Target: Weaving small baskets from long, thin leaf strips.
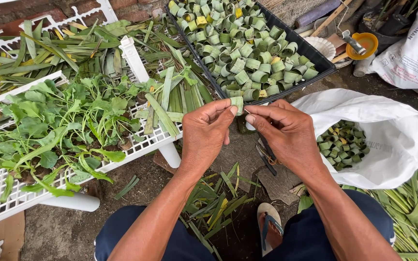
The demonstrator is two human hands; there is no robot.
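Leaf strip (237, 103) half hidden behind fingertips; left hand (205, 131) and right hand (286, 133) meet knuckles-up, both pinching it.

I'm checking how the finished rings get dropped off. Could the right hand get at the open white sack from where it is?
Probably yes. The white sack lies open just beside the right hand, its mouth facing up, nothing between them. That hand is pinching a leaf strip with the left hand.

A small strip of green leaf (237, 103) was pinched between the fingertips of both hands, curled into a short ring, held above the ground beside the black tray's edge.
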